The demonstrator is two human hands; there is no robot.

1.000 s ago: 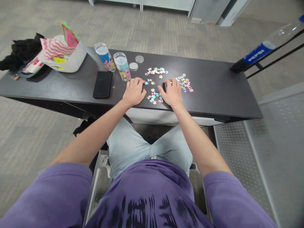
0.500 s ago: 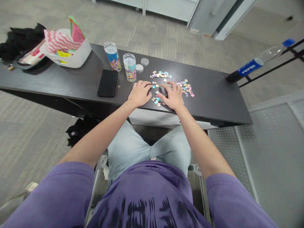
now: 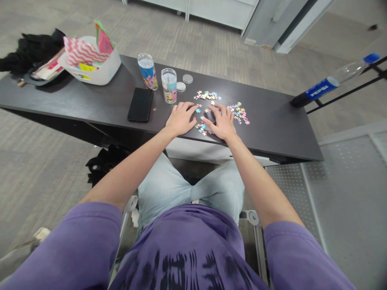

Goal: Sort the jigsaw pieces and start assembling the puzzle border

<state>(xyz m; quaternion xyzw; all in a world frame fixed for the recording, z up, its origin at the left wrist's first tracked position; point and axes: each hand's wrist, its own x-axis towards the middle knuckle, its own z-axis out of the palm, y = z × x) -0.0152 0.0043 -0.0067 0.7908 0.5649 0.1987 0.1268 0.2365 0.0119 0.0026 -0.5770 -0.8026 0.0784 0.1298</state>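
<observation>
Both hands are laid palm down on the long dark matt table top [image 3: 272,121], near its near edge, with small pastel-coloured cardboard puzzle pieces [image 3: 202,125] lying loose between and around them. The left hand [image 3: 180,117] is held flat with its fingers spread and slightly bent, the fingertips resting just beside a blue piece; nothing is gripped in it. The right hand [image 3: 222,121] is likewise spread flat, its fingers reaching toward the left over a few pieces; whether a piece is pinned under the fingertips cannot be told. The flat, open posture appears suited to sliding and sorting thin pieces on the surface rather than lifting them.

The pieces are seen as three loose groups: one between the hands, a second cluster [image 3: 208,95] farther off, and a third cluster [image 3: 238,112] to the right of the right hand. They are tiny, flat and mixed in pink, blue, yellow and white; no joined section can be made out.

To the far left of the left hand two clear cylindrical jars with cartoon labels [image 3: 169,85] are stood upright, with two round silver lids [image 3: 184,82] laid beside them, apparently so the contents could be tipped out. A black smartphone [image 3: 140,104] is laid flat farther left, and a white tub of coloured papers [image 3: 93,64] is placed at the far left.
</observation>
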